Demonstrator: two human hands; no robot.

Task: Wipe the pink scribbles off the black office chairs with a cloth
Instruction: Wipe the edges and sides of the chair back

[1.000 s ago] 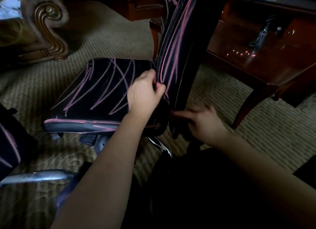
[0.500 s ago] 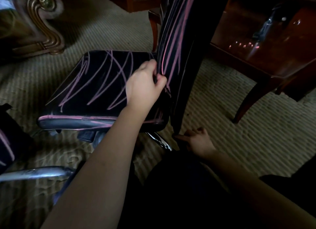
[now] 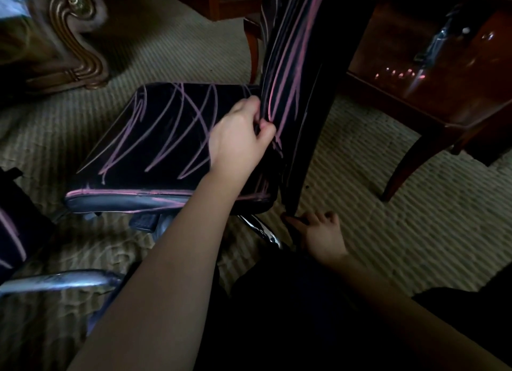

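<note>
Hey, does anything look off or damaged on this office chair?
Yes: pink scribbles streak the black seat and run up the backrest, whose edge the left hand pinches. No tear or spill shows.

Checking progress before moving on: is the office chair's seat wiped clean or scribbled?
Scribbled. The seat is streaked pink across its visible top and front edge, as is the backrest, whose edge the left hand pinches.
</note>
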